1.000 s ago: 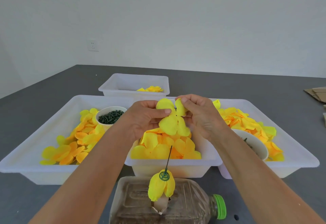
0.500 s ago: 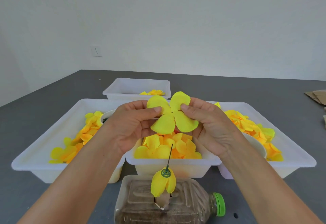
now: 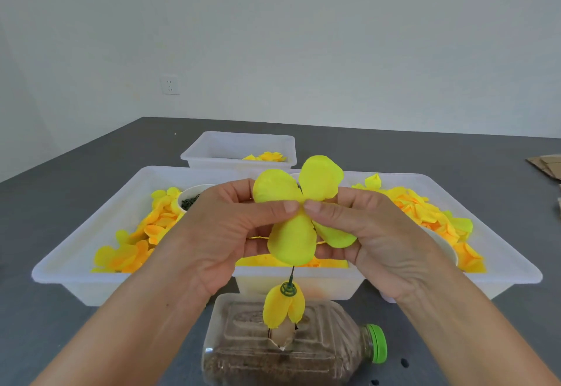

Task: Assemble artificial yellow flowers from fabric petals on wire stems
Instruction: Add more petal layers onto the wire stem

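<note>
Brimming trays (image 3: 79,267) of yellow petals (image 3: 158,224)

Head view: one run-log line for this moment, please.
stage: petal piece held up | left hand: pinches four-lobed petal piece | right hand: pinches it | wire stem: below, in bottle

Four-lobed yellow fabric petal piece (image 3: 293,235) held up flat, facing camera, pinched at centre by both thumbs. Below it, thin dark wire stem (image 3: 291,274) stands upright, green ring calyx (image 3: 287,289) threaded on, yellow petals (image 3: 282,308) drooping beneath.
</note>
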